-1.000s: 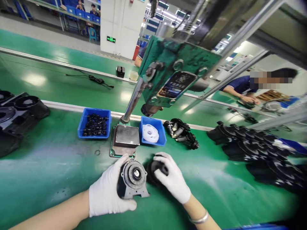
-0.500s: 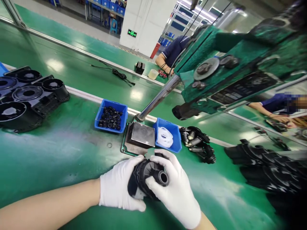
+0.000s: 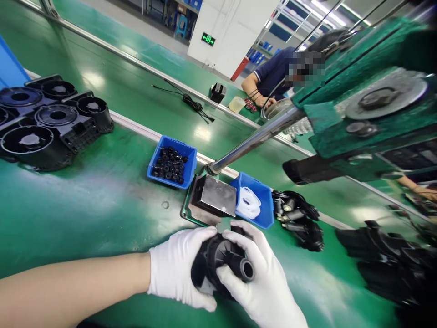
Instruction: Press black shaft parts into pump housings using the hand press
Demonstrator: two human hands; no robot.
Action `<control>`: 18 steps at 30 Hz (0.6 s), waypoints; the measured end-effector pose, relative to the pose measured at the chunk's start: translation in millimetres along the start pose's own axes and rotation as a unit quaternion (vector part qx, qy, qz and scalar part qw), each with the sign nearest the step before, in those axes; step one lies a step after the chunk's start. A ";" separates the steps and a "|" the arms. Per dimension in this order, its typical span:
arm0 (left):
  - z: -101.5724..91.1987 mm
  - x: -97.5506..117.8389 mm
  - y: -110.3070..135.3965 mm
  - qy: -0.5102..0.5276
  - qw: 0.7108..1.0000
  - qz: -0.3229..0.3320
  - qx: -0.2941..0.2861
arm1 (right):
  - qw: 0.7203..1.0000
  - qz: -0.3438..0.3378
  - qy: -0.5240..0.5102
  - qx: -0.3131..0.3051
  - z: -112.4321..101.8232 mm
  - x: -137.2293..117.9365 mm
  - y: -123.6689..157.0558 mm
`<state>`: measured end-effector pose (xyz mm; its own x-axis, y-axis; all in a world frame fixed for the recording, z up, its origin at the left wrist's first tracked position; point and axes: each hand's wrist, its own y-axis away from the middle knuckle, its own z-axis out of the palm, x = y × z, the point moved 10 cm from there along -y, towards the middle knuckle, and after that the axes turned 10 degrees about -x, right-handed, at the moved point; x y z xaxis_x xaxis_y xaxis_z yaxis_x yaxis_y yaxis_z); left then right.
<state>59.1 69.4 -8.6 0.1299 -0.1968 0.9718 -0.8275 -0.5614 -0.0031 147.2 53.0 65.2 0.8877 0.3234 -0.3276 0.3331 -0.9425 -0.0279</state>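
Observation:
Both of my hands wear white gloves and together grip a black plastic pump assembly low in the middle of the view, just above the green bench. My left hand cups the round housing from the left. My right hand presses the black cover with its short tube onto it from the right. Right behind them stands the metal block at the foot of a green hand press.
A blue bin of black rings and a blue bin of white rings flank the block. Black housings lie at the left, loose black parts and a pile at the right. A person works across the conveyor.
One second ago the housing and the cover were apart, one in each hand. My right hand has brought the cover onto the housing, and the view has shifted left and down.

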 end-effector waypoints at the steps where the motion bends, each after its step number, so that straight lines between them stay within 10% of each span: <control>1: -0.5 -0.4 0.0 0.001 1.000 -0.003 0.001 | 1.000 -0.002 0.003 0.000 0.1 -0.1 0.1; 11: 1.8 -0.5 2.7 -0.008 0.999 0.031 0.023 | 1.000 -0.010 -0.010 0.017 5.5 3.4 4.9; 18: 3.9 27.6 6.3 -0.096 0.975 0.192 0.056 | 0.996 0.011 -0.078 0.040 13.8 10.2 7.5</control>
<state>59.7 57.3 17.3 -0.0697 -0.5505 0.8319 -0.7720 -0.4984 -0.3945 154.4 48.0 48.7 0.8327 0.2911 -0.4710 0.2815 -0.9551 -0.0924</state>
